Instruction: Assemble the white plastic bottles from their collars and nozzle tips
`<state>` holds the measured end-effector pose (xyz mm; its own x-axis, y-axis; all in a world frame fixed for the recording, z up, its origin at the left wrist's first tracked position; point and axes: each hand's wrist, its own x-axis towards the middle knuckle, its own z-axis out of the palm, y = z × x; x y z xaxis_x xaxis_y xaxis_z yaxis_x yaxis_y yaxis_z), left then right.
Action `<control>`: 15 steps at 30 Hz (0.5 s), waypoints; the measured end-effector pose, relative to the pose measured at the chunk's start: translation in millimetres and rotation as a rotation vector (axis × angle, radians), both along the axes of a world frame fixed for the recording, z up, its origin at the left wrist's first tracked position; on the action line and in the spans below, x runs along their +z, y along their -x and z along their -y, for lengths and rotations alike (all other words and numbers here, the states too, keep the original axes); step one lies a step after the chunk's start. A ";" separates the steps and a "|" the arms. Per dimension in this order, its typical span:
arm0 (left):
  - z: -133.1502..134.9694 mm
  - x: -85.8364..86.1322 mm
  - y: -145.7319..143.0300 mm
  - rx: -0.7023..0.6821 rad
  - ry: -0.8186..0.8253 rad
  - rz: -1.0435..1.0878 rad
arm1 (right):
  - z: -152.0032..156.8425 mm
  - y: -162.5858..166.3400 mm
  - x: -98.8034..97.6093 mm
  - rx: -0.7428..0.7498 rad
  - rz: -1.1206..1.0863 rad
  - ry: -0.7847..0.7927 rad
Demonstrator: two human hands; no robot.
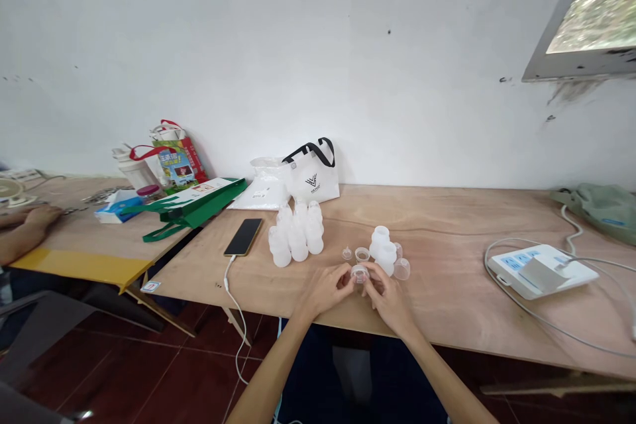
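My left hand (328,288) and my right hand (390,299) meet near the table's front edge. Between their fingertips is a clear plastic bottle collar (360,272); whether a teat sits inside it, I cannot tell. Just beyond the fingers lie a clear bottle teat (346,252) and another collar (362,254). Behind my right hand stand white, open-necked baby bottles (381,237), close together. A clear dome cap (402,269) lies beside them. Further left, several capped bottles (297,238) are grouped upright.
Left of the bottles lies a phone (244,237) with a cable. A white tote bag (315,179) leans on the wall. At right are a white power strip (541,270) and looping cords. Another person's hand (44,217) rests on the neighbouring table.
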<state>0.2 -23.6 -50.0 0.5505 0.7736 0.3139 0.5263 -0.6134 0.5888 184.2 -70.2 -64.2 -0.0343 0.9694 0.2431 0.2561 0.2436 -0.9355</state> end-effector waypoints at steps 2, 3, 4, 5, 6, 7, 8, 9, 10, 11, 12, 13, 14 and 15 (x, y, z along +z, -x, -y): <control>-1.7 -0.2 -1.0 -0.003 0.030 0.014 | 0.1 0.0 -0.5 0.005 0.033 -0.009; -2.5 0.8 -1.4 -0.012 0.056 0.022 | 0.2 0.1 -0.4 0.003 0.052 -0.015; -3.1 2.4 -1.7 -0.024 0.086 0.032 | 0.4 0.2 -0.1 -0.001 0.070 -0.020; -3.6 4.5 -1.9 -0.039 0.117 0.043 | 0.7 0.4 0.3 -0.004 0.083 -0.024; -3.9 6.9 -2.1 -0.051 0.145 0.055 | 0.8 0.5 0.7 -0.005 0.090 -0.029; -4.1 9.2 -2.2 -0.054 0.166 0.066 | 1.0 0.7 1.1 -0.004 0.091 -0.034; -4.2 11.1 -2.4 -0.052 0.179 0.075 | 1.0 0.8 1.3 -0.002 0.090 -0.042; -4.3 12.7 -2.6 -0.048 0.190 0.082 | 0.9 0.9 1.3 -0.002 0.088 -0.050; -4.3 13.7 -3.0 -0.046 0.200 0.089 | 0.7 0.9 1.0 -0.001 0.089 -0.055; -4.4 14.1 -3.6 -0.044 0.208 0.094 | 0.3 0.8 0.5 -0.004 0.092 -0.058; -4.4 14.1 -4.3 -0.043 0.217 0.101 | -0.1 0.6 -0.2 -0.008 0.097 -0.057; -4.5 13.7 -5.2 -0.043 0.224 0.109 | -0.5 0.4 -1.1 -0.012 0.103 -0.055; -4.4 13.1 -6.1 -0.041 0.230 0.119 | -0.9 0.1 -2.0 -0.015 0.109 -0.052; -4.4 12.4 -7.1 -0.036 0.232 0.129 | -1.2 -0.2 -3.0 -0.017 0.116 -0.052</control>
